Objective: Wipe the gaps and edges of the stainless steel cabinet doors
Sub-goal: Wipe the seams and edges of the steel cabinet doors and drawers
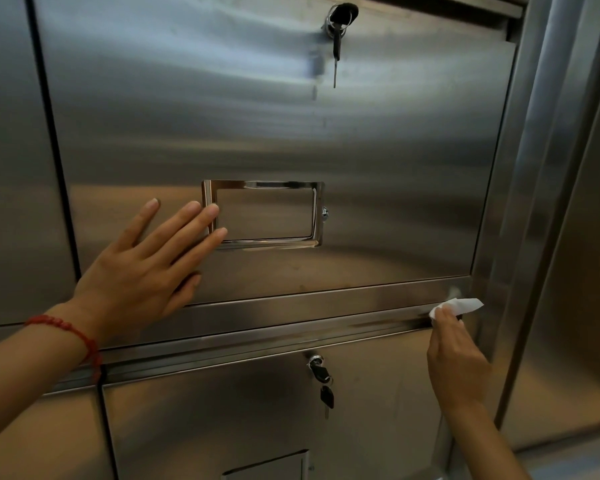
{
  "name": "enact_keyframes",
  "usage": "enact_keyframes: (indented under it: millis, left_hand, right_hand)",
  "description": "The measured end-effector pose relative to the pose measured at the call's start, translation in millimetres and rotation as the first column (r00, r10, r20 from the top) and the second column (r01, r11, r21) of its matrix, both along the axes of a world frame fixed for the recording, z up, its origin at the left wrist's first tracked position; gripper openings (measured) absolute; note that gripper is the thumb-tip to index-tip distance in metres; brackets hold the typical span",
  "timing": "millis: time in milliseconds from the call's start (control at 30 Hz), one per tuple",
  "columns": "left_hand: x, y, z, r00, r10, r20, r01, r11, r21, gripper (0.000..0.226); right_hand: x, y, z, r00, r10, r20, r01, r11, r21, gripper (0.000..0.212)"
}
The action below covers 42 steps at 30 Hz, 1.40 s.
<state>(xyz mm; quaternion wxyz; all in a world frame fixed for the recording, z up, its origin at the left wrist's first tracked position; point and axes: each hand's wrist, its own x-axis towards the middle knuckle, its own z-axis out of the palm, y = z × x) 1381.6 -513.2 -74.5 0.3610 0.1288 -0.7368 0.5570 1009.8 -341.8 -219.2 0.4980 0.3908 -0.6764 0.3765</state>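
Two hands, two keyed locks, two label frames, one wipe.

The upper cabinet door is brushed silver-grey steel, streaked with pale blue reflections near its top and warm tan ones lower down, and the lower cabinet door shows the same grey tinged with brown. The label frame is bright mirror chrome, the upper key and lower key have black heads on silvery rings, and the wipe is plain white. A red beaded bracelet circles the left wrist.
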Motion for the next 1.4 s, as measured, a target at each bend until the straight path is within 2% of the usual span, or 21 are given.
enact_keyframes:
  millis: [133, 300, 333, 400, 500, 567, 600, 733, 933, 1067, 1133, 1233, 1300, 1367, 1400]
  left_hand:
    - [0, 0, 0, 1.0, 0.003, 0.0, -0.003, 1.0, 0.007, 0.057]
    - [0, 1, 0, 1.0, 0.0, 0.001, 0.0, 1.0, 0.01, 0.057]
    - [0, 1, 0, 1.0, -0.001, 0.0, 0.001, 1.0, 0.009, 0.057]
    - [0, 1, 0, 1.0, -0.002, -0.001, 0.002, 1.0, 0.005, 0.057]
    - [-1, 1, 0, 1.0, -0.003, 0.002, 0.003, 1.0, 0.005, 0.057]
    - [-1, 1, 0, 1.0, -0.004, 0.0, 0.004, 1.0, 0.004, 0.056]
    - [-1, 1, 0, 1.0, -0.005, -0.001, 0.005, 1.0, 0.004, 0.056]
    - [-1, 1, 0, 1.0, -0.013, -0.003, 0.013, 1.0, 0.013, 0.056]
    - [0, 1, 1, 1.0, -0.015, 0.001, 0.015, 1.0, 0.013, 0.055]
    - [-1, 2, 1, 1.0, -0.018, -0.001, 0.018, 1.0, 0.014, 0.055]
    - [-1, 2, 1, 1.0, -0.016, -0.001, 0.016, 1.0, 0.013, 0.055]
    - [0, 2, 0, 1.0, -0.014, 0.003, 0.014, 1.0, 0.014, 0.055]
    - [0, 3, 0, 1.0, -0.015, 0.005, 0.015, 1.0, 0.02, 0.055]
    - [0, 3, 0, 1.0, -0.018, 0.005, 0.018, 0.999, 0.026, 0.054]
    - [1, 3, 0, 1.0, -0.019, 0.003, 0.019, 0.999, 0.027, 0.055]
  right_hand:
    - [5, -5, -6, 1.0, 0.025, -0.014, -0.025, 1.0, 0.02, 0.037]
    - [22, -11, -12, 0.999, 0.032, -0.026, -0.031, 0.999, 0.01, 0.021]
    - [25, -11, -11, 0.999, 0.035, -0.036, -0.035, 0.999, 0.002, 0.022]
    - [36, -12, -10, 0.997, 0.055, -0.054, -0.055, 0.998, -0.009, 0.044]
    - [49, -14, -9, 0.998, 0.048, -0.038, -0.048, 0.999, 0.008, 0.02]
    - [56, -15, -8, 0.998, 0.065, -0.003, -0.065, 0.997, 0.034, 0.034]
    - [60, -16, -8, 0.998, 0.067, -0.011, -0.066, 0.997, 0.039, 0.035]
    - [76, -21, -8, 0.997, 0.054, -0.064, -0.055, 0.998, -0.016, 0.018]
    - [93, -31, -12, 0.991, 0.081, -0.107, -0.084, 0.996, -0.023, 0.029]
    - [89, -28, -11, 0.989, 0.104, -0.106, -0.105, 0.994, -0.006, 0.025]
    - [90, -27, -10, 0.992, 0.117, -0.053, -0.116, 0.993, 0.008, 0.041]
    - [95, -30, -8, 0.991, 0.132, -0.01, -0.132, 0.991, -0.004, 0.048]
    - [101, -33, -10, 0.989, 0.148, -0.019, -0.149, 0.989, -0.01, 0.041]
    - [107, -34, -13, 0.983, 0.172, -0.065, -0.173, 0.985, -0.011, 0.022]
    - [110, -34, -14, 0.981, 0.182, -0.073, -0.183, 0.983, -0.007, 0.023]
